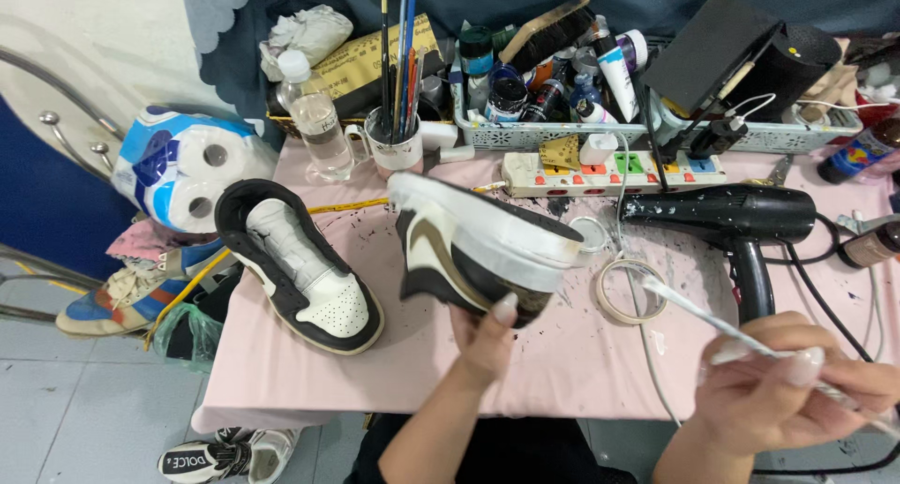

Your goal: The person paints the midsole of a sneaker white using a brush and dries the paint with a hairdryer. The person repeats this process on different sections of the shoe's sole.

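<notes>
Shoe [473, 249] up in your left hand [487, 339], held on its side above the pink table [309, 371], sole rim wrapped in pale tape and turned toward you. Your fingers are closed around the underside, one long pale nail showing at the edge of the sole. Your right hand [797, 390] is pinched shut on a thin white brush [712, 320], its tip slanting up and left toward the shoe but clear of it, hanging over the tape roll [630, 292].

The second shoe [300, 268], black and white, lies flat on the table to the left, toe toward you, stuffed with white paper. Behind it stands a water bottle [314, 118], and just beside that a mug [394, 146] full of brushes. A power strip [614, 173] runs along the back, in front of a tray [562, 132] crowded with paint bottles. The black hair dryer [741, 226] rests on the table to the right, nozzle pointing left, near the tape roll. Black paint specks dot the cloth around it. Off the left edge sits a pack of toilet rolls [183, 174].
</notes>
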